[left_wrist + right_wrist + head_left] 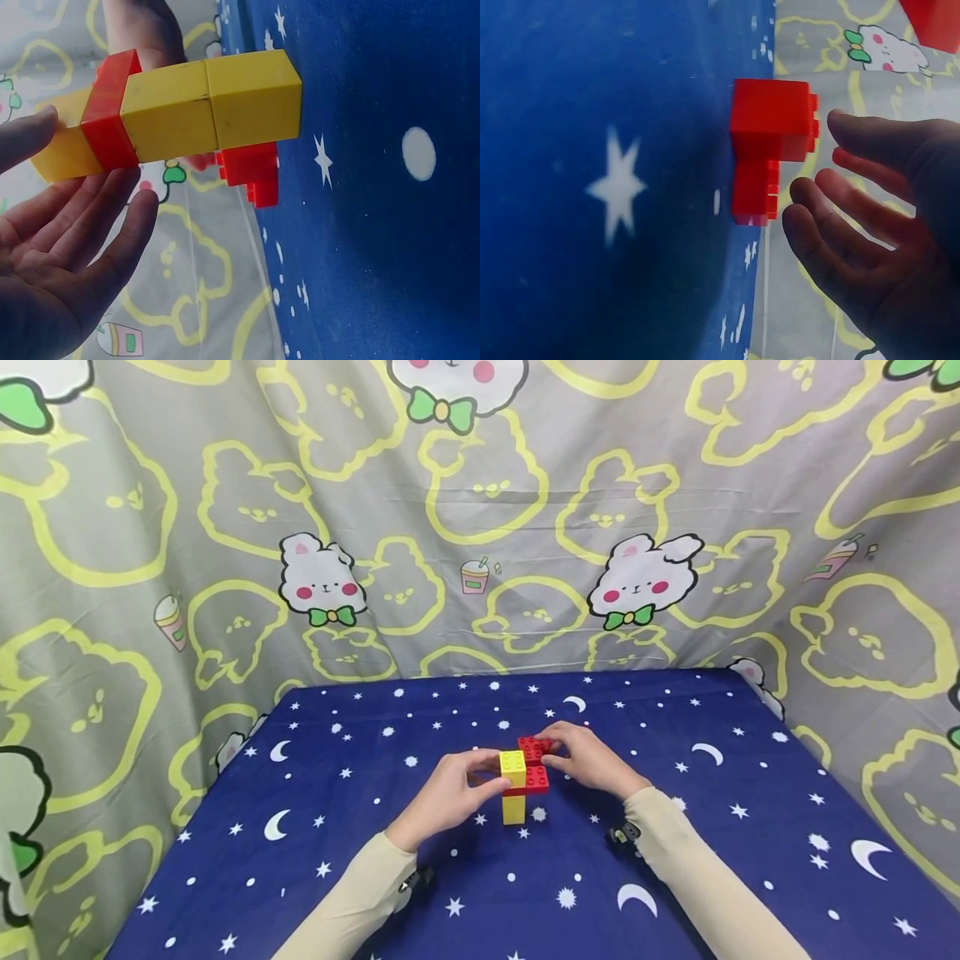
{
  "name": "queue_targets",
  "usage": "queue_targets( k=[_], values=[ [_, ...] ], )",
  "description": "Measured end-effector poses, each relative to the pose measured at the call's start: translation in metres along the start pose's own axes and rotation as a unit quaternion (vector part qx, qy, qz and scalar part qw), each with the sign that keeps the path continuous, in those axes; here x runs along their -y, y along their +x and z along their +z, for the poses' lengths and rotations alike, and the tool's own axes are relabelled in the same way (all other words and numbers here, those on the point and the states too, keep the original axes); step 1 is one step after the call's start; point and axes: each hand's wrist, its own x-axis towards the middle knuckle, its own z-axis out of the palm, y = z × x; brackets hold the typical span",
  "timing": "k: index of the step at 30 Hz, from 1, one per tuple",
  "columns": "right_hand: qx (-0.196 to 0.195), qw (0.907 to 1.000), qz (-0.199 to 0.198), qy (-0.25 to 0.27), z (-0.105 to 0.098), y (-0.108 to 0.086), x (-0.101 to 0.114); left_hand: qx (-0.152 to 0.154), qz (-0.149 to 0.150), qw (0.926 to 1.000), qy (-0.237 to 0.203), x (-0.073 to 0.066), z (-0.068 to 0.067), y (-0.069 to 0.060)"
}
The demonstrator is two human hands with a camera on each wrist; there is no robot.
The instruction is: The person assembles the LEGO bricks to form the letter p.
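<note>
My left hand (453, 787) pinches the yellow top block (513, 768) of a toy-block stack between thumb and fingers. Beneath that comes a red block (537, 780) jutting out to the right, then two yellow blocks (255, 101) in the left wrist view. Whether the stack's foot touches the cloth I cannot tell. Just behind it sit red blocks (531, 747), one partly on top of another (751, 191) in the right wrist view. Beside their studs my right hand (588, 760) hovers, fingers relaxed and spread, with a small gap in the right wrist view.
A dark blue cloth (360, 852) with white stars and moons covers the table. Behind the table hangs a grey curtain (525, 685) with yellow outlines and white rabbits. Both forearms reach in from the near edge.
</note>
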Motion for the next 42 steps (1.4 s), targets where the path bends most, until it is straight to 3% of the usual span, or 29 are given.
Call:
queue_targets(
  k=[6, 18, 35, 42],
  values=[
    [0.026, 0.9996, 0.001, 0.005, 0.007, 0.000, 0.001, -0.001, -0.005, 1.0000, 0.003, 0.000, -0.001, -0.001],
    [0.030, 0.9985, 0.026, 0.036, 0.008, 0.003, 0.000, -0.003, -0.011, 0.9999, 0.003, 0.003, -0.001, -0.002],
    [-0.019, 0.9993, 0.021, 0.024, -0.040, -0.022, 0.021, -0.004, -0.011, 0.9999, 0.001, 0.003, 0.000, -0.003],
    [-0.039, 0.9987, -0.007, 0.031, -0.051, -0.026, 0.029, 0.001, -0.011, 0.9999, 0.005, 0.004, 0.002, -0.001]
  ],
)
